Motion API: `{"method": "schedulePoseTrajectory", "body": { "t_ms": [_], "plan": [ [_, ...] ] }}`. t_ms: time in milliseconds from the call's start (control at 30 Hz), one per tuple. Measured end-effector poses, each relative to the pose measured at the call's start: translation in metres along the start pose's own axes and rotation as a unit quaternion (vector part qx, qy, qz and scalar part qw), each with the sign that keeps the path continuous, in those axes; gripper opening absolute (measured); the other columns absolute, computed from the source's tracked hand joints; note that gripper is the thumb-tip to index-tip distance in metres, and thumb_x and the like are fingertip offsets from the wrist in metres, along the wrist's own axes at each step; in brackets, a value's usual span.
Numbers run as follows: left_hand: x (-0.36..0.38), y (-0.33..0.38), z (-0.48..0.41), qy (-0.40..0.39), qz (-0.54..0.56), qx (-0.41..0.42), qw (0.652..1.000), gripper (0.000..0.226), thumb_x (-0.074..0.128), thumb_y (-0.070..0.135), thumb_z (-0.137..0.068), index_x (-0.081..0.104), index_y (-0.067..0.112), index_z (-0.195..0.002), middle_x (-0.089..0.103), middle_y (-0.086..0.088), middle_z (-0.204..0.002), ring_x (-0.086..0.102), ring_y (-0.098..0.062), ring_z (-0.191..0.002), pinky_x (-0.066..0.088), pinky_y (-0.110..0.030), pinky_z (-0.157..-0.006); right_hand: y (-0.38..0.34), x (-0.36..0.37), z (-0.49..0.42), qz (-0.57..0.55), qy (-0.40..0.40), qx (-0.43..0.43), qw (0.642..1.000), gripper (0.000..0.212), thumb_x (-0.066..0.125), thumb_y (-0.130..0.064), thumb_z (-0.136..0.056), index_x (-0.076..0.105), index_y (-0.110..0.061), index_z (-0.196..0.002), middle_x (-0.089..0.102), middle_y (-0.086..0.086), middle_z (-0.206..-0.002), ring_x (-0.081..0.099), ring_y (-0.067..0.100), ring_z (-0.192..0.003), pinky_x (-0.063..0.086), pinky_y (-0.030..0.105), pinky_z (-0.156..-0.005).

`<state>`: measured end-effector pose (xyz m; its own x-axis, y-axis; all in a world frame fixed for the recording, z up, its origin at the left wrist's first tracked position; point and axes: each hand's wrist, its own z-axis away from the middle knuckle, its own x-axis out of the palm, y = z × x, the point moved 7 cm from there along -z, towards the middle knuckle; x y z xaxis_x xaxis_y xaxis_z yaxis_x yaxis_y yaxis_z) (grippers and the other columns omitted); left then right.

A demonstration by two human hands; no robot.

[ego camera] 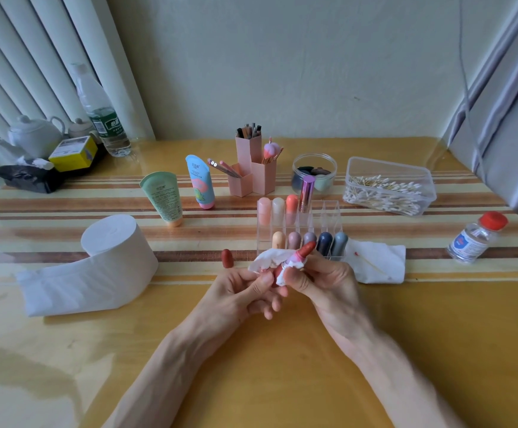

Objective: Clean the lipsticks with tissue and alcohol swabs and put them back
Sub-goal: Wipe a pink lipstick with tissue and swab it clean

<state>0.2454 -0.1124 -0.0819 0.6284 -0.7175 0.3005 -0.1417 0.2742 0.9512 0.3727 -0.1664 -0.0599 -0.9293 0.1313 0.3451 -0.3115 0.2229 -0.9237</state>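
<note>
An open red lipstick (305, 250) is held between both hands just in front of the clear lipstick rack (325, 217). My left hand (245, 291) grips the lipstick's base. My right hand (322, 279) pinches a stained white tissue (270, 259) wrapped around the lipstick below its red tip. The lipstick's dark red cap (227, 258) stands on the table to the left. The rack holds several capped lipsticks in pastel and dark colours. A tissue roll (109, 239) sits at the left, with its loose end trailing forward.
A folded tissue (378, 262) with a used swab lies right of the rack. An alcohol bottle (475, 240) with a red cap stands further right. A clear box of cotton swabs (389, 186), pink brush holders (251, 168), a jar (313, 173) and two tubes (183, 196) line the back.
</note>
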Motion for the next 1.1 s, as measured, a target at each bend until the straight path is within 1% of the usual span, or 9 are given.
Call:
{"method": "schedulePoseTrajectory", "body": {
  "t_ms": [100, 233, 333, 567, 667, 800, 867, 967, 1100],
  "plan": [
    [-0.002, 0.002, 0.000, 0.030, 0.006, 0.021, 0.999, 0.025, 0.068, 0.025, -0.096, 0.078, 0.003, -0.093, 0.073, -0.012, -0.085, 0.066, -0.016, -0.072, 0.056, -0.024, -0.069, 0.000, -0.002, 0.002, 0.015, 0.035, -0.006, 0.999, 0.028, 0.079, -0.024, -0.082, 0.076, 0.004, -0.083, 0.065, 0.015, -0.096, 0.071, 0.013, -0.080, 0.059, 0.027, -0.079],
    [-0.007, 0.008, -0.001, 0.097, -0.044, 0.100, 0.989, 0.018, 0.074, 0.016, -0.090, 0.079, 0.001, -0.097, 0.073, -0.018, -0.081, 0.066, -0.021, -0.070, 0.058, -0.029, -0.071, 0.006, -0.003, 0.000, 0.024, 0.056, -0.003, 0.998, 0.027, 0.077, -0.029, -0.090, 0.080, -0.002, -0.092, 0.066, 0.020, -0.096, 0.068, 0.023, -0.084, 0.056, 0.038, -0.084],
    [-0.007, 0.013, 0.001, 0.137, -0.094, 0.153, 0.974, 0.021, 0.077, 0.011, -0.086, 0.077, -0.006, -0.098, 0.073, -0.020, -0.076, 0.067, -0.021, -0.065, 0.059, -0.030, -0.070, 0.007, -0.002, 0.000, -0.001, 0.073, 0.016, 0.997, 0.036, 0.083, -0.046, -0.080, 0.084, -0.011, -0.091, 0.074, 0.007, -0.102, 0.073, 0.016, -0.096, 0.058, 0.032, -0.083],
    [-0.002, 0.003, -0.002, 0.076, 0.012, 0.058, 0.995, 0.024, 0.071, 0.028, -0.094, 0.079, 0.005, -0.094, 0.074, -0.018, -0.090, 0.068, -0.020, -0.071, 0.058, -0.026, -0.067, -0.003, 0.000, 0.001, 0.000, 0.056, 0.016, 0.998, 0.039, 0.085, -0.051, -0.078, 0.082, -0.013, -0.087, 0.063, 0.033, -0.108, 0.070, 0.008, -0.098, 0.056, 0.029, -0.090],
    [-0.004, 0.007, 0.000, 0.105, -0.009, 0.095, 0.990, 0.018, 0.071, 0.018, -0.090, 0.078, 0.002, -0.093, 0.075, -0.019, -0.086, 0.070, -0.021, -0.072, 0.059, -0.027, -0.071, 0.000, 0.001, 0.002, -0.007, 0.061, 0.017, 0.998, 0.041, 0.087, -0.056, -0.076, 0.084, -0.018, -0.091, 0.075, 0.003, -0.107, 0.071, 0.010, -0.105, 0.055, 0.025, -0.093],
    [-0.008, 0.015, 0.005, 0.155, -0.123, 0.177, 0.964, 0.017, 0.077, 0.011, -0.087, 0.076, -0.003, -0.096, 0.075, -0.015, -0.076, 0.072, -0.022, -0.069, 0.059, -0.029, -0.074, 0.005, -0.002, 0.001, -0.002, 0.085, 0.019, 0.996, 0.049, 0.087, -0.059, -0.076, 0.083, -0.013, -0.092, 0.077, 0.004, -0.112, 0.070, 0.017, -0.115, 0.050, 0.045, -0.105],
    [-0.005, 0.014, 0.003, 0.139, -0.098, 0.152, 0.974, 0.021, 0.074, 0.012, -0.090, 0.074, -0.004, -0.103, 0.074, -0.015, -0.077, 0.070, -0.022, -0.068, 0.059, -0.030, -0.071, 0.004, -0.004, 0.003, 0.003, 0.087, 0.019, 0.996, 0.050, 0.086, -0.059, -0.077, 0.082, -0.011, -0.090, 0.075, 0.011, -0.114, 0.069, 0.016, -0.118, 0.045, 0.046, -0.110],
    [0.001, 0.005, -0.002, 0.089, -0.025, 0.061, 0.994, 0.031, 0.063, 0.027, -0.097, 0.071, -0.003, -0.101, 0.073, -0.016, -0.085, 0.069, -0.024, -0.069, 0.058, -0.029, -0.066, 0.000, -0.002, 0.004, 0.000, 0.074, 0.019, 0.997, 0.050, 0.084, -0.056, -0.080, 0.081, -0.008, -0.094, 0.072, 0.020, -0.114, 0.068, 0.012, -0.115, 0.047, 0.034, -0.104],
    [0.000, 0.004, -0.003, 0.082, -0.018, 0.049, 0.995, 0.032, 0.066, 0.030, -0.092, 0.074, -0.001, -0.093, 0.073, -0.016, -0.084, 0.069, -0.021, -0.069, 0.057, -0.026, -0.063, -0.007, 0.006, 0.004, -0.023, 0.066, 0.006, 0.998, 0.034, 0.077, -0.032, -0.081, 0.076, 0.002, -0.084, 0.063, 0.027, -0.098, 0.065, 0.029, -0.080, 0.060, 0.025, -0.076]
  ]
}}
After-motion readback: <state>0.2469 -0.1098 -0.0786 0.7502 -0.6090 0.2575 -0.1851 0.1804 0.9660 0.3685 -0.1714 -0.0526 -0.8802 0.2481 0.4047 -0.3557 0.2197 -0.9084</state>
